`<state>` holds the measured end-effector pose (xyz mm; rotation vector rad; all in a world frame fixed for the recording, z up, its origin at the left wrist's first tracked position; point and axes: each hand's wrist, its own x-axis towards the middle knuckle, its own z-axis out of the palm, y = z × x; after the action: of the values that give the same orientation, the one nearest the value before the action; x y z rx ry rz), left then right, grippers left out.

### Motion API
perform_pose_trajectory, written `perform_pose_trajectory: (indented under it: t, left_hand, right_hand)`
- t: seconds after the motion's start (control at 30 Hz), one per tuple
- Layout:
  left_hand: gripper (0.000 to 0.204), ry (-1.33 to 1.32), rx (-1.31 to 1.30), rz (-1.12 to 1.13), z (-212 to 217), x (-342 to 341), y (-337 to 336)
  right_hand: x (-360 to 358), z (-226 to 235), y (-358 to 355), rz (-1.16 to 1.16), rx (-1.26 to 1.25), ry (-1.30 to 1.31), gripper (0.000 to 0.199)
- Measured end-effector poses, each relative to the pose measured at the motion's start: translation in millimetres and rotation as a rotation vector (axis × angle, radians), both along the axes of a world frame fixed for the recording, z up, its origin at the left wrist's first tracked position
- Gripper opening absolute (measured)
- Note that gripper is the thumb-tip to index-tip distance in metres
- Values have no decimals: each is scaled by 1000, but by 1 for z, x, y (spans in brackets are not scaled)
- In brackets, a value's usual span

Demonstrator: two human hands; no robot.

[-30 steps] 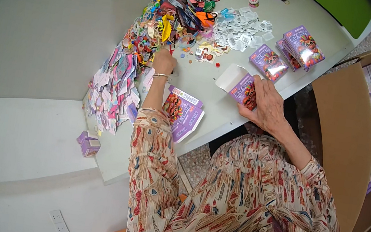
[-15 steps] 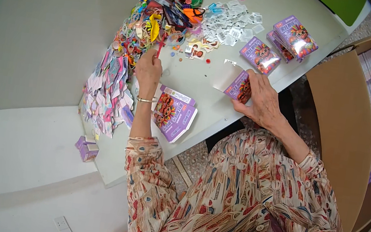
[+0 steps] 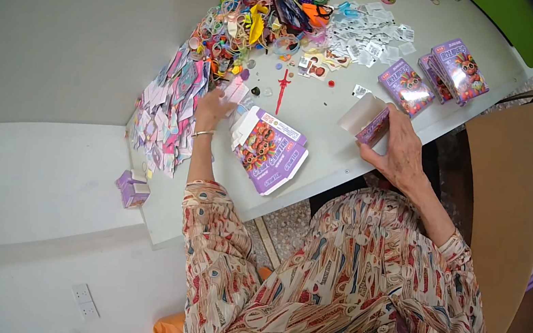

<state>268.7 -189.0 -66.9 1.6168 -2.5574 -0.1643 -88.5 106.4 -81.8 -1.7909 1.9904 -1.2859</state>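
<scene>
My right hand (image 3: 401,149) grips a small purple printed box (image 3: 375,129) whose end flaps stand open, showing pale inside walls. At the edge of the heap, my left hand (image 3: 215,110) has its fingers closed on a pink-and-white packet (image 3: 236,90); it is slightly blurred. Beside that hand lies a flattened purple carton (image 3: 270,155). A red toy sword (image 3: 282,91) rests on the table between my hands. Pink and white packets (image 3: 169,100) are piled by my left wrist, below a heap of colourful small trinkets (image 3: 232,27).
White paper squares (image 3: 368,40) are scattered at the far middle. Several closed purple boxes (image 3: 460,71) sit at the right. A large cardboard carton (image 3: 499,222) with stacked boxes stands beside the table. A small purple box (image 3: 132,190) is at the left corner.
The red toy sword has left my left hand and lies on the table. That hand has moved nearer to the packet pile and taken a packet. The right hand has tilted the box.
</scene>
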Motion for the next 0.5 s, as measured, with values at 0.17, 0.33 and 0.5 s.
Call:
perform_pose_trajectory:
  t: [0.17, 0.33, 0.5]
  left_hand:
    - [53, 154, 128, 57, -19, 18, -2]
    - [55, 151, -270, -103, -30, 18, 1]
    - [48, 177, 35, 48, -20, 12, -7]
  right_hand:
    - [-1, 0, -2, 1, -5, 27, 78]
    - [-1, 0, -1, 6, 22, 17, 79]
    - [-2, -1, 0, -3, 25, 25, 79]
